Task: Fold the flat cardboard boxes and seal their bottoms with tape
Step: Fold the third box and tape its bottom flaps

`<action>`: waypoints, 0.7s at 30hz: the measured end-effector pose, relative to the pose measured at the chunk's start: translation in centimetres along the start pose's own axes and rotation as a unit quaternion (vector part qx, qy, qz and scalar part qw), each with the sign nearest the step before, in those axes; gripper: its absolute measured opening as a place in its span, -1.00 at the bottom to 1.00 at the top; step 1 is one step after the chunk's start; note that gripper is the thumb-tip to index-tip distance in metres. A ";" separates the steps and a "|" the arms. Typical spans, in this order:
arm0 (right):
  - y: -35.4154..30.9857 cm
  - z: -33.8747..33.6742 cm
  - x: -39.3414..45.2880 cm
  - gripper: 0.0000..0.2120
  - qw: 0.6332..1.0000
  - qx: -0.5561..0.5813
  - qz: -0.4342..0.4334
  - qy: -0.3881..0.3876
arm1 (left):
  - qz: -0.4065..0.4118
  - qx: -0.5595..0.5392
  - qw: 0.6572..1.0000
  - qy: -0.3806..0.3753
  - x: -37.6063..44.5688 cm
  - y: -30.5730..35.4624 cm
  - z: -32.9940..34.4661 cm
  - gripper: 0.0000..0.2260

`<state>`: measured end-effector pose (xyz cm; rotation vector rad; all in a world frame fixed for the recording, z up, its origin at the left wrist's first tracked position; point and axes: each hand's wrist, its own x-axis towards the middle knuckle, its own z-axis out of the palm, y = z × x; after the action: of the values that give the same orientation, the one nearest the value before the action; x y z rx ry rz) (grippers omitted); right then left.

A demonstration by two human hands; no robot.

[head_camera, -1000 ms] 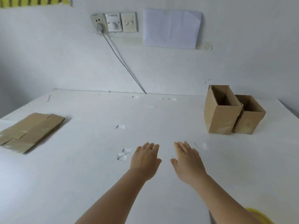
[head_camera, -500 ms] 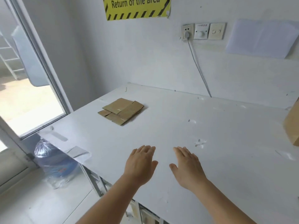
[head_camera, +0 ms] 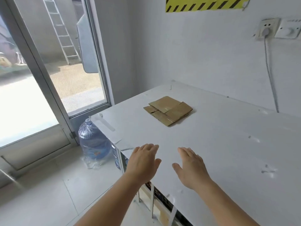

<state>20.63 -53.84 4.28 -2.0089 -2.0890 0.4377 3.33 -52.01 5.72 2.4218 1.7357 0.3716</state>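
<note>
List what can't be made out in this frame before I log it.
- Yellow warning sign: head view, text cut off by the top edge.
- Flat cardboard boxes: how many lie in the stack, overlapping.
- Tape roll: none in view.
- Under the table: contents hidden by the tabletop.
- Hands, left and right: whether they touch the table.

Small workroom or packing area, plain and utilitarian. White worktable (head_camera: 228, 144) against bare white walls; yellow-and-black hazard-striped sign (head_camera: 205, 4) taped up high; wall socket (head_camera: 267, 31) with a cord plugged in. Glazed aluminium door (head_camera: 48, 79) gives onto a yard with a ladder (head_camera: 60, 28). Large water jug (head_camera: 93, 141) on tiled floor.
</note>
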 end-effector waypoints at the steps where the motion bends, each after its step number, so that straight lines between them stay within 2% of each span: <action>1: -0.3 0.3 1.2 -0.41 1.000 0.000 -0.003 -0.001 | -0.003 0.002 1.000 0.001 0.9 -0.9 -0.1 -0.52; 11: -1.2 0.4 16.0 -0.43 1.000 0.012 0.016 0.019 | 0.001 0.021 1.000 -0.022 14.1 -8.0 -0.9 -0.54; 21: 1.2 -0.2 25.0 -0.43 0.993 0.027 0.111 0.028 | 0.030 0.013 0.996 -0.079 25.2 -11.8 1.7 -0.50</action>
<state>20.60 -28.87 2.68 -2.2045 -1.8075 0.4635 0.68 -24.34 4.10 2.4510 1.6149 0.1591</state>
